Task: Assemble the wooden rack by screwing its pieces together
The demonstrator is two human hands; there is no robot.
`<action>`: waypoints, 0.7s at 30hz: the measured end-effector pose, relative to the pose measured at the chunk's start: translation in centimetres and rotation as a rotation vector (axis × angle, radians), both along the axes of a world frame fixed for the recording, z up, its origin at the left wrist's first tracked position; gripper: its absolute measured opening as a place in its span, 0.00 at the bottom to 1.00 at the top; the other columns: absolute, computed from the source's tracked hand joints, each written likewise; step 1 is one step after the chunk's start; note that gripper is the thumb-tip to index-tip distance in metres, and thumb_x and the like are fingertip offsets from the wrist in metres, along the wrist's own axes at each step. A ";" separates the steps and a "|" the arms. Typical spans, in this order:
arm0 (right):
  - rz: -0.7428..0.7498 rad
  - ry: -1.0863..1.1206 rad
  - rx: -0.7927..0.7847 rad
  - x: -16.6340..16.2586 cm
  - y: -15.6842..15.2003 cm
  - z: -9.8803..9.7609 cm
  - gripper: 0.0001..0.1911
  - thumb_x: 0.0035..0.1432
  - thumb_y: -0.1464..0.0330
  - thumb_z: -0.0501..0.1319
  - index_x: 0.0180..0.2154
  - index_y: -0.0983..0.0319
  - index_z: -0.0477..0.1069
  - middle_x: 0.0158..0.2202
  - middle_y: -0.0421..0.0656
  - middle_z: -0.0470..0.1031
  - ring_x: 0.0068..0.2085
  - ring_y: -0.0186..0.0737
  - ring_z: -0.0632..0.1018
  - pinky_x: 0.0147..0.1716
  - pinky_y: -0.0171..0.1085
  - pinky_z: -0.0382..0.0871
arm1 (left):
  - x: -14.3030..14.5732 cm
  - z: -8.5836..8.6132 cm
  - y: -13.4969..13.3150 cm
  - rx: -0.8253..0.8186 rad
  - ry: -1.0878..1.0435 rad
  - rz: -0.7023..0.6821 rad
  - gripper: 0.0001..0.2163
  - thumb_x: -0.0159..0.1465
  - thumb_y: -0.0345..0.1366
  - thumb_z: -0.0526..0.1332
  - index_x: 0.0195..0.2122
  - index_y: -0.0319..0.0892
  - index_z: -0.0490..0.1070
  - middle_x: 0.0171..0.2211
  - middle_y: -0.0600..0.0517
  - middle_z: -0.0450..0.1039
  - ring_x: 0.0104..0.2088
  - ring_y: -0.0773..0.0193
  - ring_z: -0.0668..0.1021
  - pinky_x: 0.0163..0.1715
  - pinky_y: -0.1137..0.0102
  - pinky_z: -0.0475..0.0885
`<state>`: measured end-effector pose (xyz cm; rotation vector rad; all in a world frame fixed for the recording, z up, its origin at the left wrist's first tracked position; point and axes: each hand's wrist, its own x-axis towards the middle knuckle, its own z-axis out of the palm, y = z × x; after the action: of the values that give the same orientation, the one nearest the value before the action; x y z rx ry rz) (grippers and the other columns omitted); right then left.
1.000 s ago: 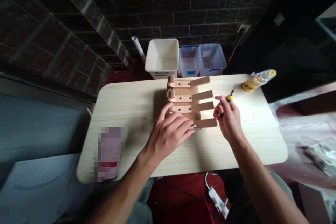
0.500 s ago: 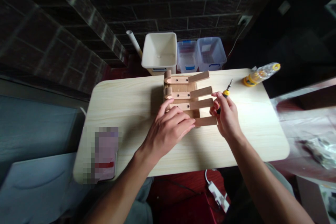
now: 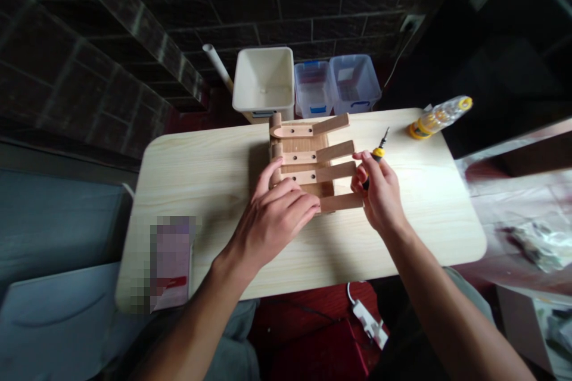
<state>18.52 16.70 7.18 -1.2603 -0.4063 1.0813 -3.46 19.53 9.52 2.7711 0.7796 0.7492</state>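
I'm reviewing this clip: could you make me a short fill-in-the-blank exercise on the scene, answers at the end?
1. The screwdriver is held in the person's ____ hand.
2. Counting those visible, ____ wooden arms reach past the right edge of the wooden board.
3. The cream bin stands to the ____ of the two clear boxes.
4. The clear container on the table has a ____ base.

Missing words: right; four; left; yellow.

Smooth matt wooden hooks, wood-grained tabletop, glossy plastic case, metal screwdriver shaft.
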 end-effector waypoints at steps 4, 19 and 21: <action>0.018 -0.022 0.001 -0.1 -0.1 -0.2 0.23 0.56 0.48 0.79 0.36 0.58 0.78 0.25 0.31 0.60 0.25 0.29 0.62 0.24 0.33 0.59 | 0.0 -0.2 0.0 -0.019 -0.012 -0.004 0.08 0.71 0.26 0.69 0.42 0.48 0.83 0.35 0.57 0.87 0.37 0.63 0.84 0.79 0.41 0.63; 0.028 -0.032 0.011 0.1 0.0 -0.2 0.23 0.56 0.47 0.78 0.37 0.57 0.77 0.25 0.31 0.59 0.25 0.30 0.62 0.23 0.34 0.57 | -0.1 -0.6 0.2 -0.075 -0.039 -0.018 0.08 0.71 0.27 0.69 0.43 0.49 0.84 0.37 0.58 0.89 0.38 0.63 0.85 0.78 0.41 0.63; 0.038 -0.051 0.014 0.1 -0.2 -0.2 0.23 0.57 0.47 0.78 0.36 0.57 0.75 0.25 0.31 0.60 0.25 0.30 0.62 0.24 0.34 0.58 | -0.1 -0.6 0.2 -0.078 -0.049 -0.025 0.08 0.70 0.27 0.69 0.43 0.49 0.84 0.38 0.58 0.89 0.38 0.63 0.85 0.79 0.41 0.62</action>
<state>18.60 16.54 6.97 -1.2741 -0.4770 1.0781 -3.57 19.76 8.87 2.6774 0.7475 0.7628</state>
